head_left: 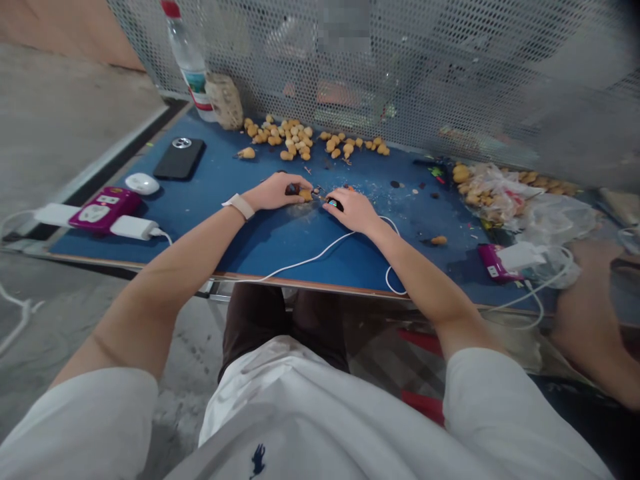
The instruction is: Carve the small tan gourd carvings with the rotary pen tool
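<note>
Two items gripped over blue worktop (pixel 210 220): left hand (pixel 274 192) reaching forward, fingers curled round dark item (pixel 292 189); right hand (pixel 353 210) angled inward, fingers closed on multicoloured piece (pixel 333 203). Both items mostly hidden, shapes hard to make out. Tan lumps (pixel 295 140) scattered beyond.

From my remote seat I see a perforated metal screen (pixel 400 67) across 12 to 2 o'clock, a tan wall (pixel 65 27) at 10 o'clock, and grey concrete floor (pixel 65 113) at 9 o'clock beyond the blue table (pixel 200 200).
</note>
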The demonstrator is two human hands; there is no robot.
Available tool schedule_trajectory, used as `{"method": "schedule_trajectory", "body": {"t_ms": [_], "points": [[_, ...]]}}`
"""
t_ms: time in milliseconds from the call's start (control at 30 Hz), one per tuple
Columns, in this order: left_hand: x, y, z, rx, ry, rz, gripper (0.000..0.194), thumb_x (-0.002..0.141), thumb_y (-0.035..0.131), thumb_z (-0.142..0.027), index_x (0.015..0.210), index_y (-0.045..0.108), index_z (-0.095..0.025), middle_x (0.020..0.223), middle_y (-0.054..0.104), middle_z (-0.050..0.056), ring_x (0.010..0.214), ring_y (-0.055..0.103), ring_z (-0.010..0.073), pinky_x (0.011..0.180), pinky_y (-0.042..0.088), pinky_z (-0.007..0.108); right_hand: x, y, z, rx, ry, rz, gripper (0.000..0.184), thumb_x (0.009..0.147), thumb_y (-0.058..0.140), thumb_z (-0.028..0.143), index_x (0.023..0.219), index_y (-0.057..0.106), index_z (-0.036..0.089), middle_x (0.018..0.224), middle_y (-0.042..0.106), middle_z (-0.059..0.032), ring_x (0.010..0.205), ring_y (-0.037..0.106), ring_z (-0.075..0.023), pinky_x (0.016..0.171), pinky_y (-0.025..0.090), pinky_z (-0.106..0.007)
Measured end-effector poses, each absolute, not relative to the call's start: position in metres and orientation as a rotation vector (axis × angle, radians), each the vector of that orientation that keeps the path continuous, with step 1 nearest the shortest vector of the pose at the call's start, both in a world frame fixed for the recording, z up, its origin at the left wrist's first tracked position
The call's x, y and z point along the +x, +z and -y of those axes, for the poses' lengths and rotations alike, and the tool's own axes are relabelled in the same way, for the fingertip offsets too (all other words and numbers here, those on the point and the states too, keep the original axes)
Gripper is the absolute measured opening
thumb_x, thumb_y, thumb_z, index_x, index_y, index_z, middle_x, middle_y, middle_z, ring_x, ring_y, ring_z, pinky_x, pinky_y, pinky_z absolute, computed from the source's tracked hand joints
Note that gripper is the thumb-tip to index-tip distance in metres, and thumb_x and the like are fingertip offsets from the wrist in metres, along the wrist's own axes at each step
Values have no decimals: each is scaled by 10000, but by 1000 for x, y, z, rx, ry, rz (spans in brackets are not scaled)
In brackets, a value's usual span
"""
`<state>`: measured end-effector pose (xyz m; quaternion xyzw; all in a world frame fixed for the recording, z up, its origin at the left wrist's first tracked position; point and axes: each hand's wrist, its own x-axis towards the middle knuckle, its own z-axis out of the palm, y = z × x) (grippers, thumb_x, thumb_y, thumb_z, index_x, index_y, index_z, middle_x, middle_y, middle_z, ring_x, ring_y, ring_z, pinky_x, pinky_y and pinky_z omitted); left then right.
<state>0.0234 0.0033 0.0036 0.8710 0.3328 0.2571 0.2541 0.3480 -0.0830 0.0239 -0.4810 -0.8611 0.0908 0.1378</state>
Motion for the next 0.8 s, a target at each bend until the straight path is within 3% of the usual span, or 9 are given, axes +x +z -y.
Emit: {"method": "schedule_trajectory", "body": {"t_ms": [267, 567, 800], "points": [[25, 2, -1, 2343, 729, -937, 451, 1037, 977, -511, 1412, 1007, -262, 1326, 986, 132, 1139, 866, 311, 1164, 692, 462, 335, 23, 92, -1456, 185, 2441, 485, 1318, 560, 530, 1446, 904, 212, 1508, 891, -225, 1435, 802, -450, 1218, 627, -583], [25, 3, -2, 2327, 737, -976, 411, 1031, 982, -459, 1380, 1023, -247, 1332, 992, 133, 1167, 888, 309, 1178, 697, 450, 333, 20, 92, -1470, 206, 2407, 442, 1329, 598, 539, 1358, 899, 216, 1419, 880, -213, 1387, 801, -437, 1241, 607, -570], [22, 0, -4, 2328, 760, -944, 430, 1040, 1014, -527, 1355, 1020, -234, 1288, 991, 130, 1175, 905, 308, 1190, 699, 441, 335, 14, 87, -1417, 235, 2393, 403, 1326, 630, 533, 1313, 894, 230, 1366, 877, -200, 1336, 796, -424, 1244, 597, -559]]}}
